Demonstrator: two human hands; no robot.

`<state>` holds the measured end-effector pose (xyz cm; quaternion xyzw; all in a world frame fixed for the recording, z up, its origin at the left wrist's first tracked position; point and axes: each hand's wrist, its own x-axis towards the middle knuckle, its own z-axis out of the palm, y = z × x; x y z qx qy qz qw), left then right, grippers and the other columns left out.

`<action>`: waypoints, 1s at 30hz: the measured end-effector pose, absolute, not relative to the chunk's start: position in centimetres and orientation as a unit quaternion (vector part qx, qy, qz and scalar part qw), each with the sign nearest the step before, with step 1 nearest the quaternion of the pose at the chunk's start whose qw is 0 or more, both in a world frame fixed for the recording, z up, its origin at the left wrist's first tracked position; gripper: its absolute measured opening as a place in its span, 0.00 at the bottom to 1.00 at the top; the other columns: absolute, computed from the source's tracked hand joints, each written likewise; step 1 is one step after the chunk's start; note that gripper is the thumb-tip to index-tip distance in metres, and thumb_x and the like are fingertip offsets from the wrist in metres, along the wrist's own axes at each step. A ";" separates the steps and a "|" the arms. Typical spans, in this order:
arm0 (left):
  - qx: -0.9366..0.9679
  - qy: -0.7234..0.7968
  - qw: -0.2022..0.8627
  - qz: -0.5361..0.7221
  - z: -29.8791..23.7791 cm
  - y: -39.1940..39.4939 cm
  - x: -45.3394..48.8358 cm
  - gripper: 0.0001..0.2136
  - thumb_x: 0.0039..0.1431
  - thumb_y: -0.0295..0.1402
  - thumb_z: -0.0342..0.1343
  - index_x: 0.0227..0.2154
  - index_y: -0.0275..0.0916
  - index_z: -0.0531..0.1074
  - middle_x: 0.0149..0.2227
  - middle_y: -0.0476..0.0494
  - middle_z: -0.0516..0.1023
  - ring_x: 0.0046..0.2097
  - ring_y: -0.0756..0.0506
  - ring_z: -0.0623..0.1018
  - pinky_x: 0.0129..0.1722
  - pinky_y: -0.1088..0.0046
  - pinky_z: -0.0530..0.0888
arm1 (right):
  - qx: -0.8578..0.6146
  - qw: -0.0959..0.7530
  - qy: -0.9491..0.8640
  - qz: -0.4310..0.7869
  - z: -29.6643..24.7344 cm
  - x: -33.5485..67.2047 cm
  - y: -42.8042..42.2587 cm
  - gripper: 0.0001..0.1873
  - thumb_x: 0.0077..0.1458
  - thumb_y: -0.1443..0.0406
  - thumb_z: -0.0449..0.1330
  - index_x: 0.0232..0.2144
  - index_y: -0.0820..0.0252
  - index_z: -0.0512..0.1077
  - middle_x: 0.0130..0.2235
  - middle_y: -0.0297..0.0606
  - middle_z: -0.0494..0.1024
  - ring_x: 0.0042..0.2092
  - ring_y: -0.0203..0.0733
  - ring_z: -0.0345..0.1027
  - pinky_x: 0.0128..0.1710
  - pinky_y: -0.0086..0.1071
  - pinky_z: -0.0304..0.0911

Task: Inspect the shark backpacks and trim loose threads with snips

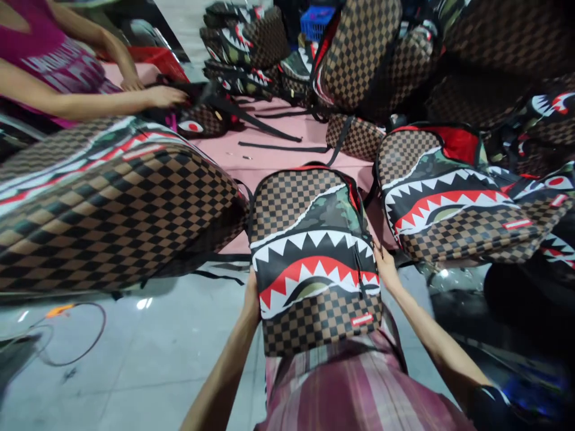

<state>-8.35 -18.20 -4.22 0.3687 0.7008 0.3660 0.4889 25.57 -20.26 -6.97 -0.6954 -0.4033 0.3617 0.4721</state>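
A brown-and-black checkered backpack (309,209) with a toothed shark-mouth print stands upright before me, over my lap at the pink table's edge. My left hand (253,294) grips its left side, the fingers hidden behind it. On the opposite side, my right hand (385,267) holds the edge near the side zipper, its fingers partly showing. The top of the bag is partly unzipped on the right, where red lining shows. A small red-and-white label (362,320) sits at the lower right of its front.
Another shark-print backpack (442,194) lies open to my right. A large checkered bag (112,209) fills the left. Across the pink table (278,161), a co-worker's hands (164,97) work on a dark bag. Piled backpacks (359,54) stand behind, near a blue crate (317,23).
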 end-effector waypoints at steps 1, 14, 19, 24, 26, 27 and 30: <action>0.380 0.715 0.443 0.386 -3.9 -18.4 -8.5 0.25 0.59 0.50 0.39 0.48 0.37 0.67 0.46 0.42 0.74 0.47 0.41 0.74 0.48 0.63 0.72 | -0.700 0.468 -0.414 0.344 -6.5 25.9 -20.9 0.24 0.55 0.53 0.51 0.49 0.58 0.70 0.54 0.44 0.69 0.56 0.46 0.61 0.55 0.41 0.57; 0.972 0.187 0.077 0.123 -3.0 -28.2 5.5 0.17 0.63 0.27 0.41 0.53 0.33 0.64 0.55 0.37 0.69 0.58 0.43 0.66 0.57 0.64 0.63 | -0.524 0.305 -0.755 0.249 -3.9 24.1 -27.1 0.16 0.54 0.73 0.51 0.40 0.55 0.74 0.35 0.38 0.72 0.33 0.36 0.68 0.28 0.27 0.62; 0.971 0.214 0.013 0.111 -4.9 -28.4 5.7 0.18 0.63 0.27 0.40 0.54 0.31 0.64 0.59 0.37 0.64 0.61 0.40 0.62 0.58 0.63 0.61 | -0.565 0.428 -0.649 0.277 -1.7 23.3 -21.0 0.08 0.54 0.68 0.55 0.28 0.59 0.73 0.29 0.36 0.73 0.31 0.36 0.66 0.32 0.29 0.61; 0.974 0.184 0.023 0.133 -5.8 -28.5 4.8 0.17 0.64 0.27 0.41 0.53 0.34 0.65 0.58 0.41 0.66 0.60 0.41 0.63 0.58 0.64 0.62 | -0.626 0.475 -0.574 0.229 1.0 24.0 -9.5 0.06 0.49 0.64 0.58 0.26 0.61 0.72 0.29 0.32 0.73 0.31 0.36 0.64 0.32 0.28 0.56; 0.971 0.191 0.040 0.138 -6.2 -28.2 4.7 0.17 0.64 0.28 0.41 0.54 0.35 0.64 0.59 0.43 0.65 0.61 0.42 0.62 0.58 0.64 0.61 | -0.645 0.453 -0.578 0.211 1.4 24.0 -5.7 0.07 0.48 0.63 0.59 0.26 0.61 0.72 0.27 0.31 0.72 0.30 0.36 0.63 0.31 0.28 0.55; 0.969 0.199 0.049 0.138 -6.4 -28.1 4.7 0.17 0.64 0.28 0.42 0.54 0.35 0.64 0.59 0.43 0.64 0.62 0.42 0.61 0.59 0.64 0.61 | -0.651 0.442 -0.582 0.207 1.5 23.8 -4.5 0.07 0.48 0.63 0.59 0.26 0.62 0.72 0.27 0.31 0.71 0.30 0.36 0.62 0.31 0.29 0.55; 0.965 0.213 0.076 0.132 -7.0 -27.9 4.5 0.17 0.65 0.30 0.43 0.55 0.37 0.62 0.60 0.44 0.63 0.63 0.44 0.58 0.60 0.64 0.60 | -0.630 0.440 -0.604 0.212 1.2 23.4 -3.6 0.07 0.50 0.63 0.58 0.26 0.62 0.72 0.27 0.31 0.72 0.31 0.36 0.64 0.32 0.29 0.56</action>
